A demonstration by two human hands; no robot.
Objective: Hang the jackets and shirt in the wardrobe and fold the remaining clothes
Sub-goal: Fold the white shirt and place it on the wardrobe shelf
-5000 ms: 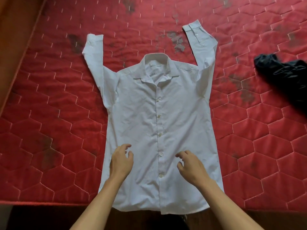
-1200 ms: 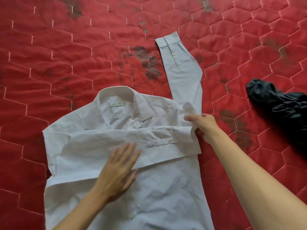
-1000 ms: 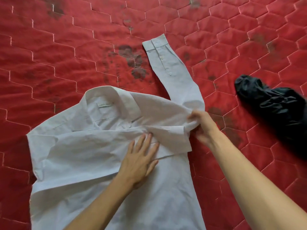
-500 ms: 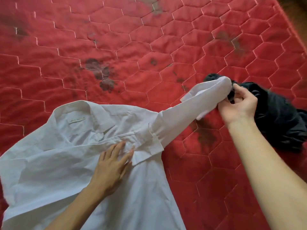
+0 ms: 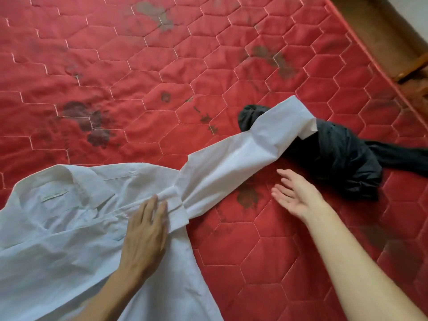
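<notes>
Folding of the white shirt seems under way on the red bed. The left hand presses flat, fingers together, on the cuff folded across the chest; the right hand hovers palm-up, fingers spread, holding nothing. From the left fingertips the free sleeve runs lengthwise away past the right fingers, its cuff pointing onto the black garment. Next likely calls for pinching that cuff and laying it across the chest

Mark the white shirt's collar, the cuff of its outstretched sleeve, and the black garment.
white shirt's collar (image 5: 90, 188), head view, on the folded-down collar flap.
cuff (image 5: 282, 126), head view, middle of the cuff's upper face.
black garment (image 5: 342, 163), head view, on its bunched middle.
</notes>
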